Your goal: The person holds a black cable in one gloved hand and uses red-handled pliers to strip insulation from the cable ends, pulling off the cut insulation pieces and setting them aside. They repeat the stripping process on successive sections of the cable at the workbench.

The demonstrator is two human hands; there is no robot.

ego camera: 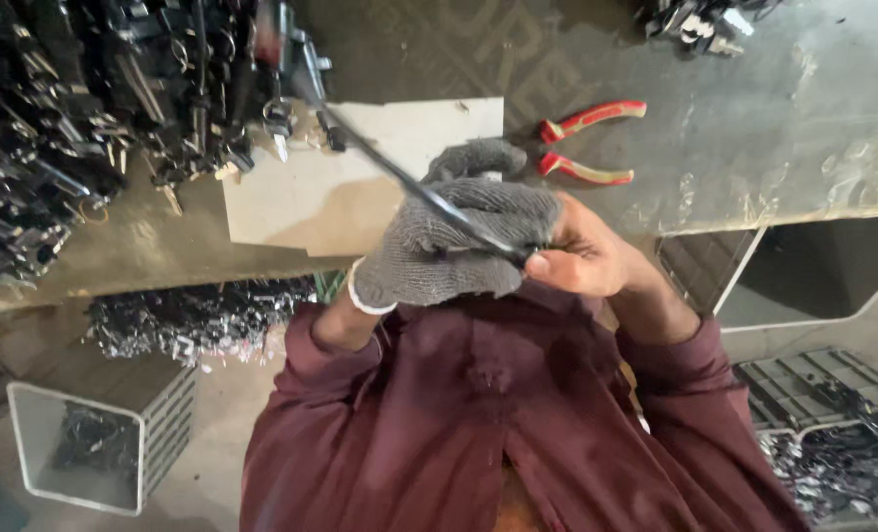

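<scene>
Gloved left hand (459,236) grips a thin dark rod (400,177) running up-left toward a heap of black metal parts (94,99); bare right hand (582,258), touching the glove, pinches the rod's lower end; red-handled pliers (587,143) lie just beyond

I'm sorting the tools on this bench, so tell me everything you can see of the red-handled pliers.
The pliers lie flat on the grey, stained bench top, just right of a pale sheet of board and beyond the gloved left hand. Two curved handles show, sleeved in red with a yellowish edge, and they are spread apart, ends pointing right. The handles meet at the left; the head is mostly hidden behind the glove. No hand touches them.
</scene>
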